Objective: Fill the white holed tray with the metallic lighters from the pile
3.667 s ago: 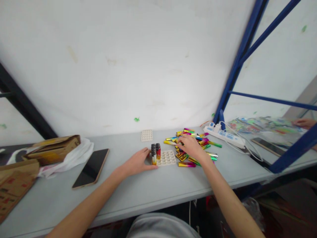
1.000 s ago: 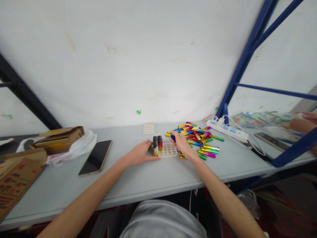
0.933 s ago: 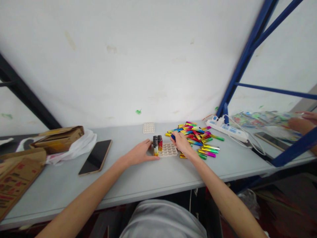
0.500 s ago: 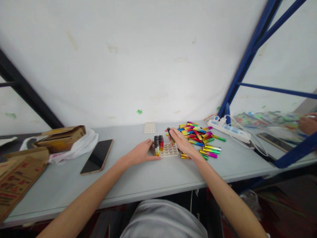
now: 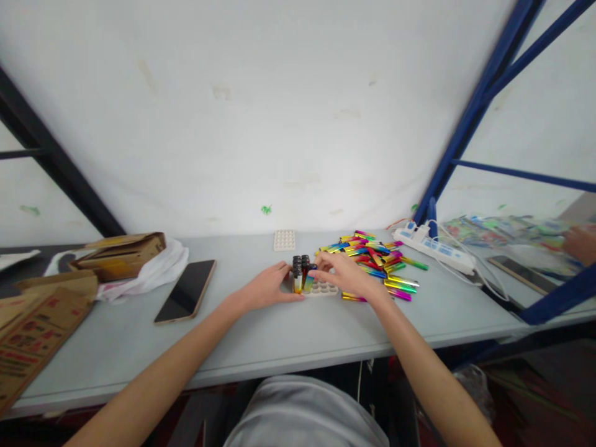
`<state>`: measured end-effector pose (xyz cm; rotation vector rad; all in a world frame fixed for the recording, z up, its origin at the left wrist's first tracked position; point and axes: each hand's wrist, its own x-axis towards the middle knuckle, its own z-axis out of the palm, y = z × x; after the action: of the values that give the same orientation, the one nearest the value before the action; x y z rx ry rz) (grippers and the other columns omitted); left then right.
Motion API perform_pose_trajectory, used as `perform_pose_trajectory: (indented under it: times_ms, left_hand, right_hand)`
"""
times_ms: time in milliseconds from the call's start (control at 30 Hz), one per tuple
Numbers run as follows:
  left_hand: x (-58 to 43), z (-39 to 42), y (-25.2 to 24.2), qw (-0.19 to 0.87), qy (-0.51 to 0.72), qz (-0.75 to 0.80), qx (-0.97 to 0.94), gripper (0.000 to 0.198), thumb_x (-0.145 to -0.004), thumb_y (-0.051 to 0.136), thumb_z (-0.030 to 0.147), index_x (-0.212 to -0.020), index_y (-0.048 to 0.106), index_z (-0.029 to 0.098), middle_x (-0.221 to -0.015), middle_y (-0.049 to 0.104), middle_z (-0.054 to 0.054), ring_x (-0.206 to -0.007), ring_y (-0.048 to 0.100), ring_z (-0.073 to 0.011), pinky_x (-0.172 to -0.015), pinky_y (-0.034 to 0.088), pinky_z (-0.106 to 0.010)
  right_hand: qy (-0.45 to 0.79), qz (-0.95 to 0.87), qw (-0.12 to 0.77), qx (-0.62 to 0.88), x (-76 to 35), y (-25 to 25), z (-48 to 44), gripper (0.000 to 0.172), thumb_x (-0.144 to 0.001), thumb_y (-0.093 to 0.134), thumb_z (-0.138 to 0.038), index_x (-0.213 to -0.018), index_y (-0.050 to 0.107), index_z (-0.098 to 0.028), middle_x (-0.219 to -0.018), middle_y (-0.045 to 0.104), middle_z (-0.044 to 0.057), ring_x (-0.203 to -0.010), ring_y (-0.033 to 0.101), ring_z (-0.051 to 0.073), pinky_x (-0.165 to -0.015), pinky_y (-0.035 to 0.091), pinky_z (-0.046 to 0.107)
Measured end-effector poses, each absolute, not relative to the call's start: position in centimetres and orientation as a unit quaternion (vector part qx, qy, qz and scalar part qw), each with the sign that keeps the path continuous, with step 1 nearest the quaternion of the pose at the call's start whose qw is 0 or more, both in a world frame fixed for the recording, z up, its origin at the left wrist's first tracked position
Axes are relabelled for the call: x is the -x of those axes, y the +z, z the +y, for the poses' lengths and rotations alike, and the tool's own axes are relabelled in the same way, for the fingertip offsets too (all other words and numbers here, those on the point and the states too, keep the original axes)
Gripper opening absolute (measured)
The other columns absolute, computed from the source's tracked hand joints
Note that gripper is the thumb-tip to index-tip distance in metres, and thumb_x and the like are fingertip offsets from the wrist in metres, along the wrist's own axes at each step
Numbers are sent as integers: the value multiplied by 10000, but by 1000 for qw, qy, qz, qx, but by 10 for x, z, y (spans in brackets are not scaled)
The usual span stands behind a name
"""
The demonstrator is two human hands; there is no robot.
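My left hand (image 5: 266, 288) is curved around the left end of a pale tray (image 5: 326, 290) with rows of round holes, thumb along the front edge and fingers behind. Several lighters (image 5: 297, 282) with black tops stand upright in the holes at that end. Between the thumb and fingers of my right hand (image 5: 342, 273) is a blue-and-yellow lighter (image 5: 309, 282), slightly tilted, close beside the standing ones; its lower end is at the tray, but I cannot tell whether it sits in a hole. A pile of shiny multicoloured lighters (image 5: 376, 256) lies just right of this hand.
Against the wall is a second pale holed tray (image 5: 284, 240). A phone (image 5: 186, 292), an open cardboard box (image 5: 125, 257) and a white plastic bag (image 5: 161, 273) lie left. A power strip (image 5: 435, 248) with cables lies right; beyond the blue frame, another person's hand (image 5: 580, 242) shows.
My right hand has moved left and lowered its lighter from above the tray to beside the standing lighters. My left hand stays at the tray's left end. The view has shifted slightly.
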<state>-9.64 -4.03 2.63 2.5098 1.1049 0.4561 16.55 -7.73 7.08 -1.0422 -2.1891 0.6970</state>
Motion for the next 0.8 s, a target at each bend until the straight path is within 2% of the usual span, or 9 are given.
perform_pose_trajectory:
  times_ms: [200, 333, 467, 567, 733, 800]
  left_hand:
    - [97, -40, 25, 162, 156, 392, -892, 611, -809, 783, 718, -1086, 655, 189, -1086, 674, -113, -991, 663, -324, -899, 531, -414]
    - [97, -40, 26, 160, 158, 389, -893, 595, -813, 779, 710, -1073, 654, 190, -1069, 667, -106, -976, 656, -319, -890, 527, -415]
    - [96, -40, 26, 161, 156, 388, -894, 576, -816, 771, 705, -1045, 652, 190, -1052, 656, -99, -955, 652, -309, -858, 528, -401]
    - [95, -40, 26, 159, 151, 394, -892, 575, -812, 768, 706, -1037, 648, 191, -1058, 661, -103, -963, 660, -314, -875, 529, -407]
    - [95, -41, 28, 160, 159, 399, -889, 591, -786, 774, 736, -1013, 645, 206, -1051, 675, -91, -966, 678, -317, -894, 536, -409]
    - [95, -41, 28, 161, 160, 401, -887, 595, -785, 769, 745, -1011, 642, 209, -1057, 673, -89, -968, 681, -316, -895, 540, -408]
  right_hand:
    - [188, -866, 248, 390, -159, 73, -78, 118, -1019, 718, -298, -985, 687, -189, -888, 765, 45, -812, 707, 206, -752, 486, 287]
    - [139, -863, 220, 434, -154, 72, -80, 175, -1016, 731, -325, -921, 725, -179, -864, 769, 68, -796, 700, 212, -749, 475, 296]
    - [205, -854, 187, 439, -169, 75, -81, 189, -997, 745, -356, -927, 758, -181, -867, 789, 68, -799, 719, 213, -750, 495, 298]
    - [227, -839, 180, 461, -194, 84, -83, 171, -987, 715, -316, -924, 771, -167, -859, 793, 69, -810, 721, 218, -761, 504, 303]
    - [253, -804, 51, 536, -237, 101, -92, 60, -856, 753, -245, -847, 789, -197, -863, 803, 45, -811, 722, 220, -713, 476, 284]
    - [237, -798, -1, 554, -245, 104, -94, 100, -794, 810, -273, -872, 810, -211, -897, 804, 46, -843, 718, 238, -702, 454, 289]
